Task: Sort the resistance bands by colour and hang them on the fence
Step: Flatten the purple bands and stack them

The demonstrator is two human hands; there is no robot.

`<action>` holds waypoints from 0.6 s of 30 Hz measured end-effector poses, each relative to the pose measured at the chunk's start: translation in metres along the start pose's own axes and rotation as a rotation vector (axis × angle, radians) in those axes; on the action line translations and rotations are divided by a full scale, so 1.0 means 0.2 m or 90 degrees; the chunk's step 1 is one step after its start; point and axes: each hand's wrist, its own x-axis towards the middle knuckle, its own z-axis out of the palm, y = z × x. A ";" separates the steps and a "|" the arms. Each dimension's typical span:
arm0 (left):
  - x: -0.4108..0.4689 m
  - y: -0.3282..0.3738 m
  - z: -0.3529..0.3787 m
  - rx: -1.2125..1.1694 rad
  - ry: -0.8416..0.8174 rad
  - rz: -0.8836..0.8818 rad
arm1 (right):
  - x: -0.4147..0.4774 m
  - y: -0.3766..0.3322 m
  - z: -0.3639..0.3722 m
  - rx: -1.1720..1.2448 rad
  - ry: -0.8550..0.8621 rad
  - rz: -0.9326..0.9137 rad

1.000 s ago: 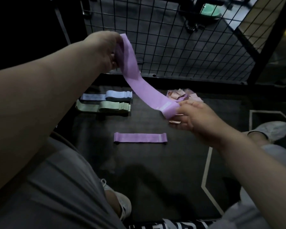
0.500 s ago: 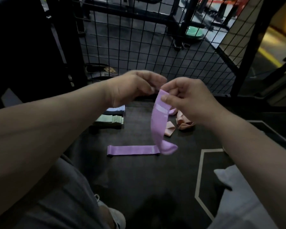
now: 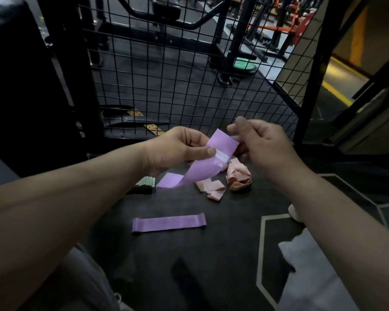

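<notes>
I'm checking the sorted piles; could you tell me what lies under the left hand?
Beneath the left hand pinching the purple band, only one end of a green band stack shows; the rest and anything beside it are hidden by the wrist.

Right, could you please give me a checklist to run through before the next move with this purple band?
1. Left hand pinches the held purple band: ok.
2. Right hand grips its upper end: cannot tell.
3. Held band hangs straight: not ok, its lower end curls.
4. Purple band on the floor lies flat and uncovered: ok.
5. Pink bands tidied: not ok, a crumpled heap.
</notes>
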 end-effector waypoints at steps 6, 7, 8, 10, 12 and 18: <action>0.00 0.01 0.01 -0.009 -0.020 -0.002 | -0.04 -0.02 0.02 0.013 -0.071 0.025; 0.00 0.01 0.01 -0.013 -0.024 -0.003 | -0.04 -0.01 0.02 0.007 -0.063 0.021; 0.00 0.01 0.01 -0.018 -0.031 -0.005 | -0.03 -0.01 0.03 0.006 -0.051 0.019; -0.01 0.02 0.01 -0.031 -0.053 -0.013 | -0.02 0.00 0.03 0.004 -0.026 0.020; -0.01 0.02 0.01 -0.031 -0.070 -0.016 | 0.00 0.00 0.02 0.018 -0.007 0.023; 0.02 -0.01 0.00 0.000 -0.057 -0.006 | 0.00 -0.01 0.00 0.033 -0.038 0.049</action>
